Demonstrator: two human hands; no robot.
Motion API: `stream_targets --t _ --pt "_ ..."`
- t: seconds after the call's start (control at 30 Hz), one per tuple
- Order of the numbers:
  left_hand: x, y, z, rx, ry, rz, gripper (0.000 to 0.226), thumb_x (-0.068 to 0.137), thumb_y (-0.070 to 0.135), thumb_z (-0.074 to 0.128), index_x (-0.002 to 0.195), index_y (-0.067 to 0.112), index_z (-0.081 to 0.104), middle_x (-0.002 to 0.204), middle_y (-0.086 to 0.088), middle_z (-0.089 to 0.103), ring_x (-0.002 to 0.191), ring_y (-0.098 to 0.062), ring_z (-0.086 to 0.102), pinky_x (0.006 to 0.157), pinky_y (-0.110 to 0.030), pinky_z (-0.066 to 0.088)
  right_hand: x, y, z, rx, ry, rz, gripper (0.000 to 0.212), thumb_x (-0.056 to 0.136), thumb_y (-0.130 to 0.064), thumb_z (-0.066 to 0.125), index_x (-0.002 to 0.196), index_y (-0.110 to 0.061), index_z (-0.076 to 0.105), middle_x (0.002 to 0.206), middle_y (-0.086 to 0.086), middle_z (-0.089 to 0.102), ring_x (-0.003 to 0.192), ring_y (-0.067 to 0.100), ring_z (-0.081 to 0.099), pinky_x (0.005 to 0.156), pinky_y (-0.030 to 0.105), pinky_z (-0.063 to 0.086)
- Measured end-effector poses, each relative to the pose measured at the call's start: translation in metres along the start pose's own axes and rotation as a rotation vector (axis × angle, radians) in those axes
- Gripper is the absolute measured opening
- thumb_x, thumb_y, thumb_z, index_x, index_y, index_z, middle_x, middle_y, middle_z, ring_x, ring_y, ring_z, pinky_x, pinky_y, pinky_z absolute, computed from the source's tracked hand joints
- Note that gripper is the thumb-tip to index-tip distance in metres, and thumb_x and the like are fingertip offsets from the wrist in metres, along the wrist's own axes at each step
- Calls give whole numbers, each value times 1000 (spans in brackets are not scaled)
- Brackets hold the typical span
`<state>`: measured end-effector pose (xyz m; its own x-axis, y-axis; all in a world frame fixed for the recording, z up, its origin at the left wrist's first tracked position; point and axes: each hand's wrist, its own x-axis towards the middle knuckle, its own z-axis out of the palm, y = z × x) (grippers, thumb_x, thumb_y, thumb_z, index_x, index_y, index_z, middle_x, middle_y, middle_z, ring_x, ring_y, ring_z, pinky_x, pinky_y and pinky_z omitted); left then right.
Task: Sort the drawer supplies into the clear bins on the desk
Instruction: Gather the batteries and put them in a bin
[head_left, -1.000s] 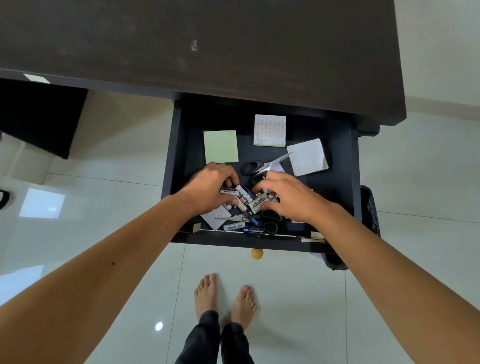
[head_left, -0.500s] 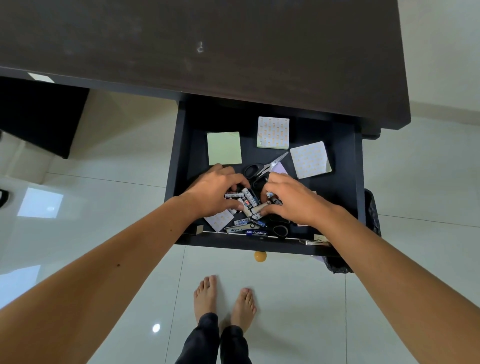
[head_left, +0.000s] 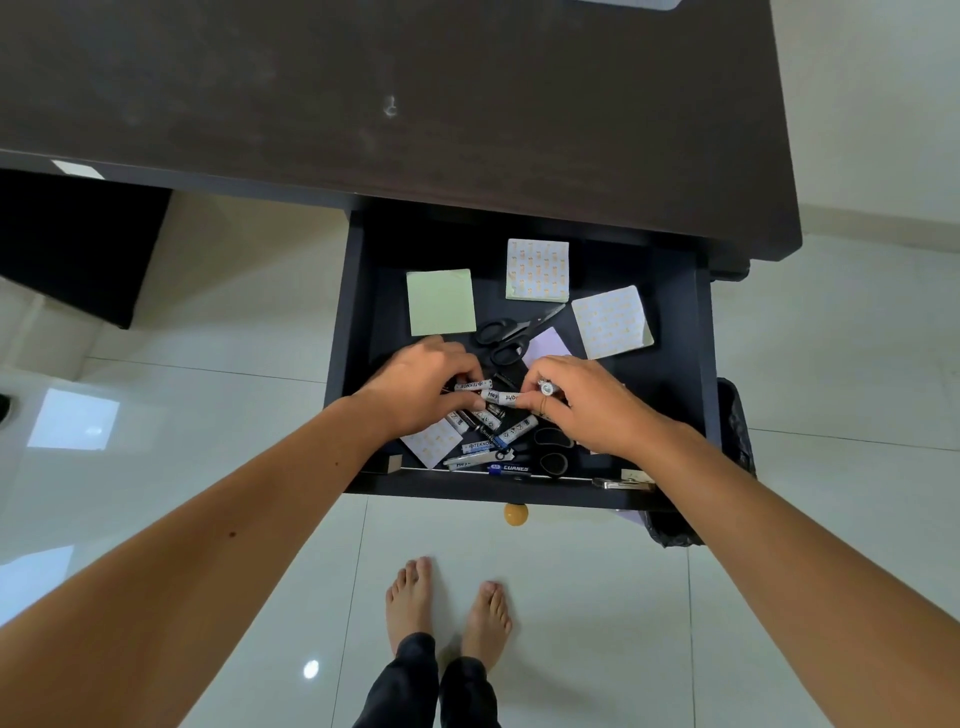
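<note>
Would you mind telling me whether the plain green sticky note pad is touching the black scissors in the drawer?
Apart. The head view shows bare dark drawer floor between the green pad and the scissors' handle loops.

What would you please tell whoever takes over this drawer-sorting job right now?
Left hand and right hand: both in the open dark drawer, each closed on small cylindrical batteries.
More loose batteries lie at the drawer front.
Black-handled scissors, plain green sticky pad and patterned sticky pads lie further back.
Done: nothing visibly sorted; the clear bins are not in view.
Left: carry the batteries up, then everything else.
</note>
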<state>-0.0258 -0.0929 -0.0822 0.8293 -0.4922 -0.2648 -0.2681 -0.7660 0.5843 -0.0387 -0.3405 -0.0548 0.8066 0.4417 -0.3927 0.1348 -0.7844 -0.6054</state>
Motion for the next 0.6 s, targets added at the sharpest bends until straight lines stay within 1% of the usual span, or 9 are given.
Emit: stream_targets --t 0.07,0.1,0.13,0.23,0.3,0.37,0.47,0.53,0.6 --pt "0 1 0 18 12 6 30 93 41 76 111 18 73 100 5 64 95 -14 49 81 -30 37 -4 -1 1 65 13 55 14 105 -36 62 102 -23 65 79 -16 58 69 -6 56 61 15 35" --pt "0 1 0 21 17 6 30 94 40 76 111 16 72 100 4 64 92 -13 48 80 -29 36 -6 -1 0 95 15 84 15 106 -36 60 103 -22 64 75 -14 58 63 -3 55 57 16 34" --pt "0 1 0 21 19 5 29 95 38 75 112 15 72 100 3 65 89 -13 48 79 -29 37 -7 -2 -1 138 17 115 16 107 -37 58 106 -23 64 75 -11 60 62 0 55 58 15 36" --pt "-1 1 0 22 10 7 25 97 34 73 113 14 72 98 5 62 82 -14 50 79 -33 46 -10 0 -5 361 9 198 15 109 -34 54 118 -29 65 86 -1 74 74 11 72 75 27 55" --pt "-1 2 -1 34 9 5 23 98 33 72 115 16 71 98 9 57 80 -13 49 81 -34 49 -11 6 -6 453 7 207 22 110 -30 54 127 -24 66 87 3 77 73 14 73 82 35 60" --pt "-1 3 -1 49 23 12 25 98 32 72 119 19 70 100 12 53 74 -7 45 79 -31 47 -12 11 -7 530 11 208 22 110 -27 55 124 -18 69 89 6 77 74 16 71 83 38 61" --pt "-2 7 -1 72 35 34 33 96 40 72 125 25 66 107 12 55 68 -1 46 75 -27 42 -13 14 -7 653 16 204 14 109 -18 56 114 -17 68 99 9 78 86 23 75 79 34 58" --pt "-1 10 -1 100 5 34 37 95 49 71 127 31 66 115 10 59 71 -6 47 77 -31 48 -14 14 -7 694 11 189 20 110 -14 54 122 -19 68 100 10 78 91 25 77 78 32 59" --pt "1 12 -2 126 -21 31 33 95 52 70 122 32 68 115 9 62 79 -12 53 80 -35 52 -14 13 -8 685 4 178 32 111 -13 51 135 -27 66 95 10 78 92 29 77 80 33 61"
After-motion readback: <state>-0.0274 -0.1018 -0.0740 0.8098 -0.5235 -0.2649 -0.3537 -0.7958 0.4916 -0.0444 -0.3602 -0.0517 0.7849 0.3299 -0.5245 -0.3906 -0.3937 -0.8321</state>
